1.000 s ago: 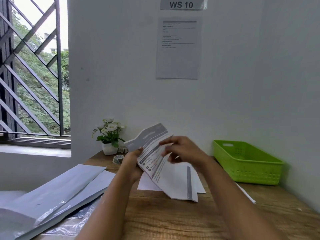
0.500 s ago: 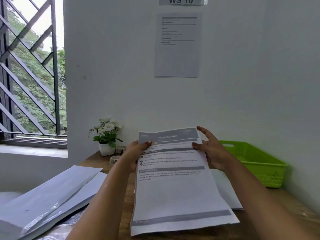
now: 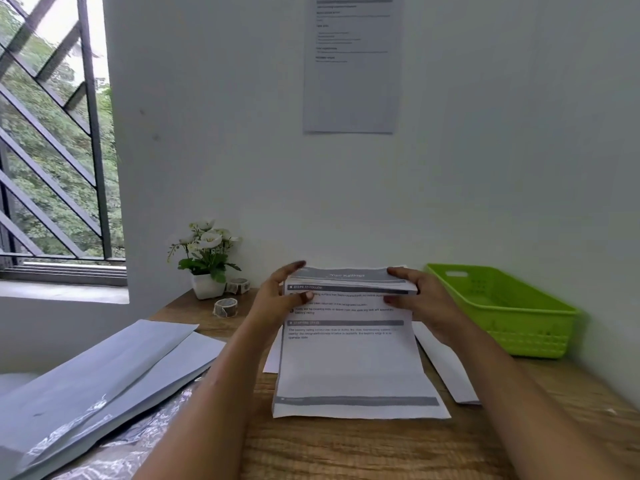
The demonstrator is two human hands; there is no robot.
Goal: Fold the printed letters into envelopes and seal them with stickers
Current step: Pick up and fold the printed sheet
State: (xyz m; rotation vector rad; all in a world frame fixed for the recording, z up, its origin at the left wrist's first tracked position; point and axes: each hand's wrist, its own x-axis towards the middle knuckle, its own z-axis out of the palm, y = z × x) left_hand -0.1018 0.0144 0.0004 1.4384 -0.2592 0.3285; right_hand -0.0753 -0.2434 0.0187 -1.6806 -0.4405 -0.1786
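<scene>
A printed letter [image 3: 349,358] with grey bars lies lengthwise on the wooden desk [image 3: 346,448]. Its top strip is bent over toward me. My left hand [image 3: 277,303] pinches the letter's upper left corner, thumb on the printed face. My right hand [image 3: 420,303] pinches the upper right corner the same way. White envelopes [image 3: 446,368] lie under and to the right of the letter. Two sticker rolls [image 3: 225,307] [image 3: 238,285] stand near the plant pot.
A green plastic basket [image 3: 502,310] stands at the right against the wall. A small pot of white flowers [image 3: 207,261] sits at the back left. A stack of large grey envelopes [image 3: 104,375] on clear wrapping covers the left edge.
The letter went from crumpled in the air to spread flat on the desk. Both hands moved to its top corners and bent the top strip over toward me.
</scene>
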